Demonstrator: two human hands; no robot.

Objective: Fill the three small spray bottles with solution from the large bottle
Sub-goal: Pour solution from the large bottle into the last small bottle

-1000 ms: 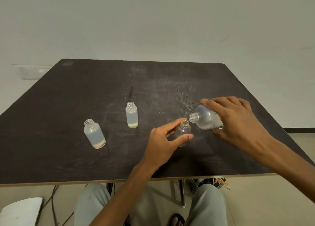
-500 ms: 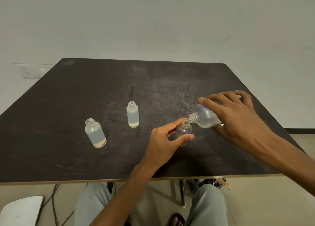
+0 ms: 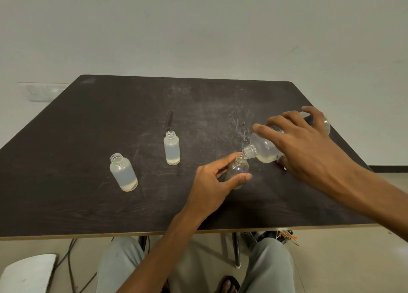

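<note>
Now the large bottle (image 3: 265, 149) has tipped steeper over the small bottle (image 3: 237, 171).

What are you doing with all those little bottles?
A person is pouring solution from the large bottle, tipped in the right hand, into a small bottle that the left hand steadies on the table. The large bottle's mouth is right at the small one's neck. That small bottle looks nearly empty. Two other small bottles stand uncapped to the left, already holding cloudy liquid.
</note>
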